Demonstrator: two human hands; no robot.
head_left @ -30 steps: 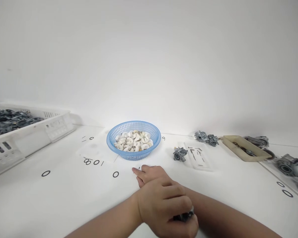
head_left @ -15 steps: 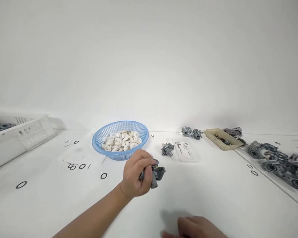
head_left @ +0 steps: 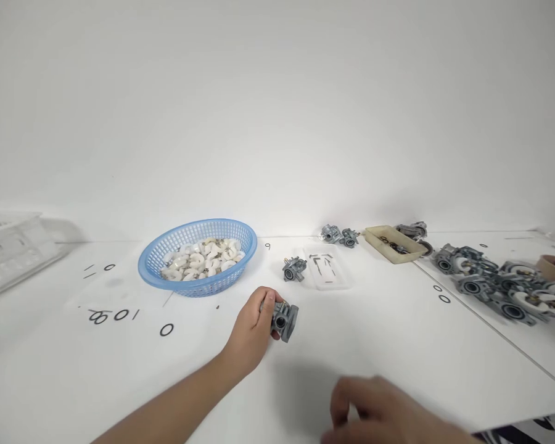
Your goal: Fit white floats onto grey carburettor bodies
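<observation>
My left hand (head_left: 252, 330) is closed round a small grey metal carburetor body (head_left: 284, 320) that rests on the white table, a little in front of the blue basket (head_left: 153, 262) of white C-shaped parts. My right hand (head_left: 383, 412) hovers low at the bottom edge, fingers loosely apart, holding nothing that I can see. A second grey carburetor body (head_left: 295, 269) stands further back, beside a clear tray of small pins (head_left: 326, 269).
Two more grey bodies (head_left: 338, 234) and a beige tray (head_left: 395, 243) lie at the back. A row of grey castings (head_left: 494, 285) runs along the right. A white crate (head_left: 13, 246) stands at the far left. Black O-rings (head_left: 166, 330) dot the table.
My left hand carried the grey body forward from under my right hand and has brought it down onto the table. My right hand drew back. The view swung to the right.
</observation>
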